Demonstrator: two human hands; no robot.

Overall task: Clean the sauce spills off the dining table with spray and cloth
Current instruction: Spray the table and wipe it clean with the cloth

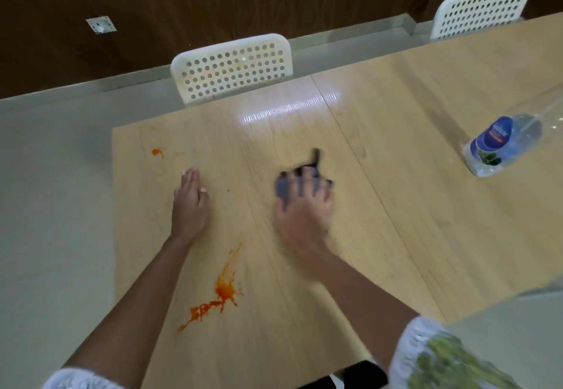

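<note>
Cloth (pixel 285 189) dark grey, crumpled, blurred; right hand (pixel 301 212) seemingly presses it.

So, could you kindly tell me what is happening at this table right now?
A person is cleaning sauce off a wooden dining table. The right hand presses a dark cloth onto the tabletop; it is blurred. The left hand rests flat on the table. A large orange sauce splatter near the front and a small spot farther back are not yet wiped. A clear bottle stands to the right, untouched.
</note>
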